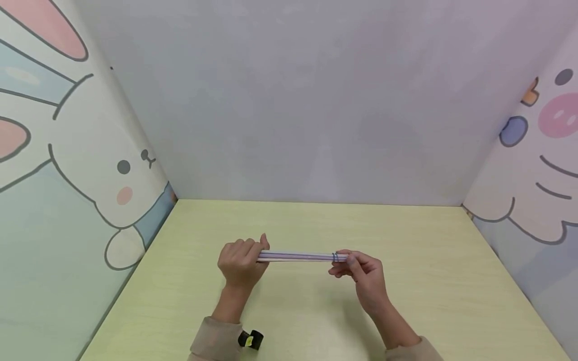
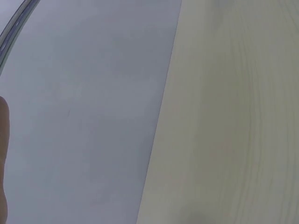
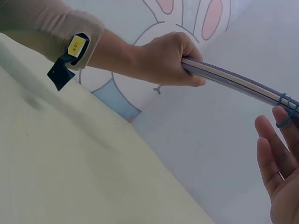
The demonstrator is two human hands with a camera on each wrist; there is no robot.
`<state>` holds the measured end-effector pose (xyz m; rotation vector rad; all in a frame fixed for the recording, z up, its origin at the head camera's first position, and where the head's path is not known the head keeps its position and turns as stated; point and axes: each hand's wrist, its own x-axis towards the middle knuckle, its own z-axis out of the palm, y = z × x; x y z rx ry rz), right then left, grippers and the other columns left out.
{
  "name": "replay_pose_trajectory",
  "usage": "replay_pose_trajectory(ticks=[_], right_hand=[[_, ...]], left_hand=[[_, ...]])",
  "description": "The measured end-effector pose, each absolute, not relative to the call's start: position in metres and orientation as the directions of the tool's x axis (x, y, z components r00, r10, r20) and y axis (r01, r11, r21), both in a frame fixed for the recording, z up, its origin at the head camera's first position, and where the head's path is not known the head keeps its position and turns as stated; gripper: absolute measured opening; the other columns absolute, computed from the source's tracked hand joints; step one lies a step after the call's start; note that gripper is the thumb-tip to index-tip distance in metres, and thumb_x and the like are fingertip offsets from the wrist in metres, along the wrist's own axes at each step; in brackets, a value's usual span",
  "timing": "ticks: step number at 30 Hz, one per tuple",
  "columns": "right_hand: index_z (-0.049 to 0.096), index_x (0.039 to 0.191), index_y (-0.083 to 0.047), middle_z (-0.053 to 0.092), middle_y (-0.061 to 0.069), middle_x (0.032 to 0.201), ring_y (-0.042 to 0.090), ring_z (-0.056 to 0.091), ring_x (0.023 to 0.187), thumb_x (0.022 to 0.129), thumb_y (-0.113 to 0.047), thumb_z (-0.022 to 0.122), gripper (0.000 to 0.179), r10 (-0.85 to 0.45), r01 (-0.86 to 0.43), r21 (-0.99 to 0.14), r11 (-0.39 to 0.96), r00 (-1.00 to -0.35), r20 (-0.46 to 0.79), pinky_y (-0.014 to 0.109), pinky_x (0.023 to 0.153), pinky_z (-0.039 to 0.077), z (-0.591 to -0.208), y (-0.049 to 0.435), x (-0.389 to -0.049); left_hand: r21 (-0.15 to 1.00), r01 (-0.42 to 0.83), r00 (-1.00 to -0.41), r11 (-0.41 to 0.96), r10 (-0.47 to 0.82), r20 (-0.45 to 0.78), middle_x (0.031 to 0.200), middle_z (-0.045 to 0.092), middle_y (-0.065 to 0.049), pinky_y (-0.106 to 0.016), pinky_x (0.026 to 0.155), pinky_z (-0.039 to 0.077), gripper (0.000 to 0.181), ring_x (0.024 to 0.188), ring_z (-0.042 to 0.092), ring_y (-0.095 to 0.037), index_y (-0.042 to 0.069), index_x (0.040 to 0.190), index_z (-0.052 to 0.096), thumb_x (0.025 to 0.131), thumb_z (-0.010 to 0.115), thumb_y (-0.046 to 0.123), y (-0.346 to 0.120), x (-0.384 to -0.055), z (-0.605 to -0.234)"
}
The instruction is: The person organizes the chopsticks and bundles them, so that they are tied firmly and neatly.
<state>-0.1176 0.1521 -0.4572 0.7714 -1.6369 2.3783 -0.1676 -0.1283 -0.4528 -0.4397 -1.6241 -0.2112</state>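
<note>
A slim bundle of white and purple sticks (image 1: pixel 295 256) is held level above the table; whether they are straws or chopsticks I cannot tell. My left hand (image 1: pixel 241 260) grips its left end in a fist, thumb pointing up. At the right end, a teal elastic band (image 1: pixel 335 257) loops round the bundle several times. There my right hand (image 1: pixel 368 276) pinches the sticks between thumb and fingers, next to the band. In the right wrist view, the band (image 3: pixel 286 105) sits by a fingertip. Only a sliver of the bundle (image 2: pixel 16 28) enters the left wrist view.
A pale yellow wood-grain table (image 1: pixel 289 316) lies beneath both hands. A plain grey wall (image 1: pixel 293 100) rises behind it. Side panels carry a cartoon rabbit (image 1: pixel 99 160) on the left and a cartoon pig (image 1: pixel 542 150) on the right. A black strap device (image 1: pixel 251 340) hangs at the left cuff.
</note>
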Motion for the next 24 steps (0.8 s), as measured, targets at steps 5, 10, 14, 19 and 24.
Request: replay_pose_trajectory(ticks=[5,10,14,19,24], right_hand=[[0.069,0.107,0.010,0.076,0.008,0.089,0.018,0.075,0.076,0.101,0.011,0.046,0.024,-0.174,-0.472,-0.838,-0.273,-0.832,0.526,0.029,0.070,0.058,-0.450,0.157,-0.119],[0.068,0.108,0.012,0.076,0.008,0.091,0.019,0.075,0.078,0.100,0.012,0.044,0.025,-0.206,-0.472,-0.844,-0.255,-0.826,0.524,0.030,0.071,0.058,-0.447,0.158,-0.121],[0.066,0.107,0.011,0.075,0.007,0.091,0.018,0.075,0.079,0.100,0.010,0.044,0.023,-0.225,-0.439,-0.857,-0.269,-0.837,0.499,0.030,0.072,0.058,-0.446,0.158,-0.120],[0.060,0.099,0.007,0.075,0.003,0.088,0.015,0.075,0.077,0.097,0.010,0.053,0.008,-0.203,-0.395,-0.886,-0.241,-0.873,0.444,0.032,0.073,0.059,-0.445,0.159,-0.118],[0.058,0.108,0.006,0.075,0.002,0.093,0.015,0.075,0.077,0.093,0.017,0.053,0.019,-0.207,-0.460,-0.848,-0.262,-0.832,0.515,0.032,0.071,0.059,-0.445,0.162,-0.118]], left_hand=[[-0.134,0.415,-0.033,0.900,0.162,0.986,0.047,0.049,0.002,-0.026,0.038,0.021,0.038,0.037,0.032,-0.012,0.013,0.052,0.048,0.085,0.066,0.013,-0.127,-0.168,-0.449],[-0.129,0.415,-0.051,0.901,0.164,0.985,0.047,0.049,0.003,-0.026,0.038,0.022,0.038,0.037,0.032,-0.012,0.013,0.051,0.048,0.085,0.066,0.014,-0.126,-0.166,-0.447],[-0.121,0.416,-0.066,0.901,0.162,0.985,0.047,0.050,0.003,-0.026,0.038,0.022,0.038,0.037,0.032,-0.011,0.014,0.052,0.048,0.085,0.066,0.015,-0.126,-0.166,-0.447],[-0.139,0.434,-0.045,0.890,0.175,0.984,0.049,0.052,0.003,-0.025,0.038,0.023,0.038,0.037,0.034,-0.011,0.015,0.051,0.047,0.084,0.067,0.015,-0.126,-0.166,-0.445],[-0.146,0.440,-0.055,0.886,0.189,0.980,0.049,0.054,0.003,-0.026,0.038,0.027,0.038,0.038,0.037,-0.012,0.015,0.052,0.047,0.084,0.067,0.015,-0.126,-0.165,-0.443]])
